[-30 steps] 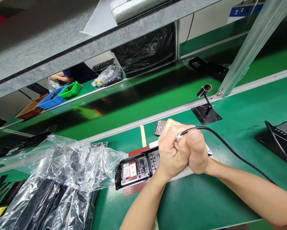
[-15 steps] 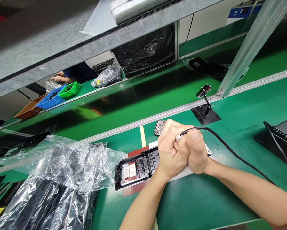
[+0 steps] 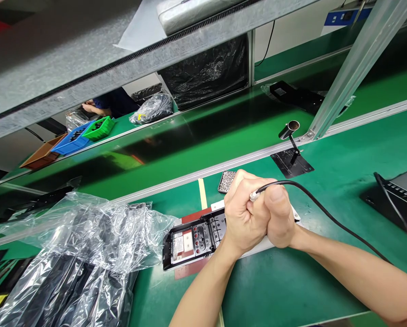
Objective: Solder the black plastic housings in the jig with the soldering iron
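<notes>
My left hand (image 3: 244, 213) and my right hand (image 3: 280, 211) are pressed together over the right part of a black housing (image 3: 168, 247). Both have their fingers wrapped closed. The light-coloured end of a black cable (image 3: 321, 207) shows between them; the tool it may belong to is hidden in the grip. The housing lies on a white fixture (image 3: 254, 249) and has a window, a panel with round holes and screws at its left part. Just behind my left hand sits a small tray of screws (image 3: 226, 180).
Clear plastic bags (image 3: 101, 236) with black parts lie at the left. A metal holder (image 3: 289, 130) on a black plate stands behind my hands. A laptop-like black device (image 3: 397, 200) is at the right. Overhead is a metal shelf (image 3: 87, 84); a person (image 3: 113, 103) works across the line.
The far person's hands and arm have shifted a little to the right. My two hands, the cable and the housing show no clear movement.
</notes>
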`<move>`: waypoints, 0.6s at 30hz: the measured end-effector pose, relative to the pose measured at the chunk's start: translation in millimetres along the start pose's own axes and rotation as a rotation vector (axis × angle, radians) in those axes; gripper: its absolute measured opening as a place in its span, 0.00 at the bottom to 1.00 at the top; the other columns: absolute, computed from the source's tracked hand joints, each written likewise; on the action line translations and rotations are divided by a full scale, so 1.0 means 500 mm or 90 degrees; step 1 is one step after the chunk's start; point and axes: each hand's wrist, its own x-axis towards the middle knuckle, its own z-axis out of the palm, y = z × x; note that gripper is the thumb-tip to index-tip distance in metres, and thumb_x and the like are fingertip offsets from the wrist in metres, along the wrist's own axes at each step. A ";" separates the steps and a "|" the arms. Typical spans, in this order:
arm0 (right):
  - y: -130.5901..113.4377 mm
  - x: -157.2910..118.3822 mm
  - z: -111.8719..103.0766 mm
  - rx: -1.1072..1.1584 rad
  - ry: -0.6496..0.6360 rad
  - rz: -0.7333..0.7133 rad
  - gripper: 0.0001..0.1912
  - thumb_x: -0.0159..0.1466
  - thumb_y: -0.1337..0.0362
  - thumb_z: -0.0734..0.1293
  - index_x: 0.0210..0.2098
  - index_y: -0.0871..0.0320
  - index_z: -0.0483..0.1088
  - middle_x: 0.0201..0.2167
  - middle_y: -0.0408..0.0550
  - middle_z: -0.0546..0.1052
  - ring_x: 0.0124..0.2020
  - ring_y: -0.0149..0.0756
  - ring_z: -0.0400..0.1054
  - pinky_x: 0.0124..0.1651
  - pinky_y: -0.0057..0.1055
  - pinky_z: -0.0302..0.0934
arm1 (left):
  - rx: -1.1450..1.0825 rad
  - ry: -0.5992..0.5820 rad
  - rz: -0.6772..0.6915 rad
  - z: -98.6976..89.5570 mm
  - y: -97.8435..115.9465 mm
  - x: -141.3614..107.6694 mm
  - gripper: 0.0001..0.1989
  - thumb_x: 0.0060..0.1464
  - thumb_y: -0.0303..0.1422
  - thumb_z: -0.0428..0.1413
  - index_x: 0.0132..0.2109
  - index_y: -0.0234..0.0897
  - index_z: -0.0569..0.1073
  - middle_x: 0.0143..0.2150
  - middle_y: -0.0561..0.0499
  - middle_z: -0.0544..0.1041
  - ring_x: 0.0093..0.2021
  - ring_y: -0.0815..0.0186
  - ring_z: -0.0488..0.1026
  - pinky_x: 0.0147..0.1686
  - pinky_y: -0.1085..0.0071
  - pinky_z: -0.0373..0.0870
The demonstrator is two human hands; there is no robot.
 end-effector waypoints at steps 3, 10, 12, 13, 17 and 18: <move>-0.001 -0.001 -0.001 0.008 0.000 0.005 0.32 0.75 0.43 0.56 0.21 0.55 0.53 0.19 0.40 0.57 0.23 0.32 0.52 0.27 0.34 0.51 | -0.008 -0.003 -0.006 0.000 -0.001 -0.002 0.15 0.73 0.42 0.51 0.42 0.40 0.78 0.34 0.51 0.75 0.36 0.65 0.73 0.36 0.68 0.72; -0.004 0.001 -0.002 0.016 -0.001 0.010 0.32 0.74 0.42 0.57 0.20 0.54 0.52 0.21 0.40 0.55 0.24 0.33 0.51 0.29 0.35 0.52 | -0.037 -0.007 -0.004 -0.001 -0.004 -0.005 0.13 0.73 0.40 0.52 0.44 0.40 0.78 0.36 0.50 0.76 0.38 0.65 0.73 0.38 0.68 0.71; -0.004 0.002 -0.002 0.014 -0.001 0.014 0.32 0.73 0.41 0.57 0.21 0.54 0.53 0.21 0.41 0.56 0.25 0.33 0.51 0.29 0.35 0.52 | -0.030 -0.001 0.002 0.000 -0.005 -0.004 0.14 0.73 0.41 0.51 0.43 0.40 0.78 0.36 0.51 0.75 0.37 0.65 0.72 0.37 0.68 0.72; -0.004 0.002 -0.001 0.013 -0.001 0.016 0.32 0.73 0.41 0.57 0.21 0.54 0.53 0.22 0.41 0.56 0.25 0.34 0.51 0.29 0.35 0.52 | -0.027 -0.001 0.003 0.000 -0.005 -0.004 0.14 0.73 0.41 0.51 0.43 0.41 0.78 0.36 0.51 0.75 0.37 0.66 0.72 0.37 0.68 0.72; -0.005 0.001 -0.001 0.010 -0.001 0.016 0.32 0.73 0.41 0.57 0.21 0.54 0.52 0.21 0.41 0.55 0.25 0.34 0.51 0.29 0.36 0.52 | -0.041 -0.005 0.006 0.001 -0.005 -0.004 0.13 0.72 0.40 0.52 0.44 0.40 0.79 0.36 0.51 0.76 0.38 0.65 0.73 0.38 0.68 0.72; -0.004 0.001 -0.002 0.008 -0.001 0.017 0.32 0.73 0.41 0.57 0.21 0.54 0.52 0.21 0.41 0.55 0.25 0.34 0.51 0.29 0.36 0.52 | -0.046 -0.005 0.005 0.001 -0.006 -0.004 0.13 0.72 0.40 0.52 0.44 0.40 0.79 0.36 0.50 0.76 0.38 0.65 0.73 0.38 0.68 0.72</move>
